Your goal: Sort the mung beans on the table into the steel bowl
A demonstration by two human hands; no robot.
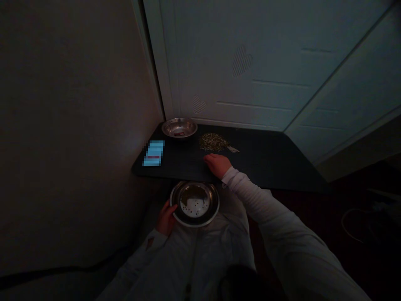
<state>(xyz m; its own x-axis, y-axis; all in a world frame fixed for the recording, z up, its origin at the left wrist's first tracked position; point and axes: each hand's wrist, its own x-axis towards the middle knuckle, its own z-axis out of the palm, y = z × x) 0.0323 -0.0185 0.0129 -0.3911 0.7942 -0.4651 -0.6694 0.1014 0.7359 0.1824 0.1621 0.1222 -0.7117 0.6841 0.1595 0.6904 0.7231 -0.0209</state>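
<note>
In dim light, a steel bowl (214, 209) rests on my lap just under the table's front edge. Small loose grains (194, 193) lie in its bottom, mostly along the far side. My left hand (166, 218) is closed on the bowl's left rim, thumb on top. Over the front part of the dark table, my right hand (218, 164) is closed with its fingers curled together. Whatever those fingers may hold is hidden. Just beyond it lies a heap of mixed grains or small beans (214, 141), with a paler strip (233, 149) at its right end.
A second steel bowl (179, 128) with a label inside stands at the back left of the dark table (269, 156). A lit, blurred-out phone-like screen (153, 153) lies in front of it. A wall (78, 125) bounds the left, white panels (266, 62) the back.
</note>
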